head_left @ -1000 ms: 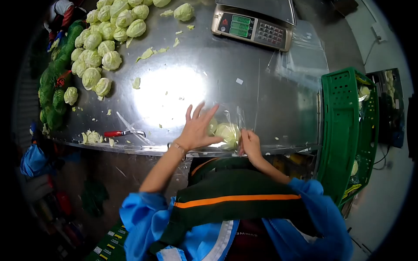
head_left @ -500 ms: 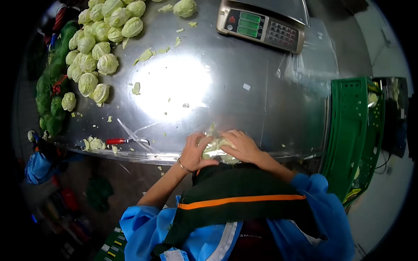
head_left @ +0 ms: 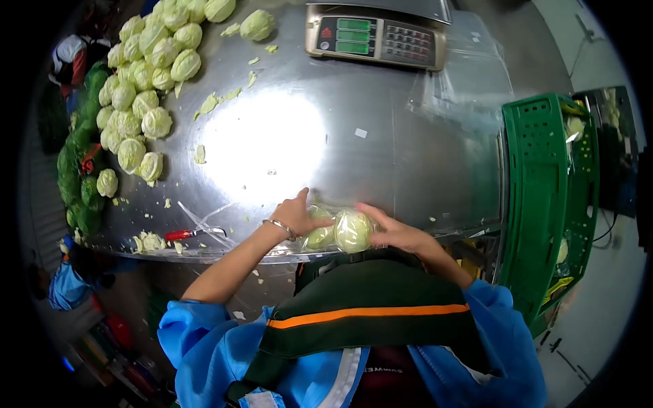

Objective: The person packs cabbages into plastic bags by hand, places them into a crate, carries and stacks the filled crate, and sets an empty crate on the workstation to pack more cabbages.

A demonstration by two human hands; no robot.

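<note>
Two pale green cabbages in clear plastic lie side by side at the metal table's [head_left: 422, 156] near edge. My left hand [head_left: 296, 214] rests against the left wrapped cabbage [head_left: 320, 236], thumb across its top and forefinger pointing away. Around the far and right sides of the right wrapped cabbage [head_left: 353, 232] curves my right hand [head_left: 394, 231]. Both hands are on the wrapped pair. To the left lies a red-handled knife [head_left: 180, 234] beside a strip of clear plastic [head_left: 204, 221].
Loose cabbages [head_left: 163, 52] are heaped at the far left, beside full green net bags [head_left: 70, 173]. A scale [head_left: 375, 39] and plastic bags [head_left: 469, 75] stand at the back. Green crates [head_left: 537, 197] are on the right. Other people [head_left: 71, 58] are at the left.
My hands have moved from over the cabbages to their sides, so both wrapped cabbages show more. The view has shifted a little.
</note>
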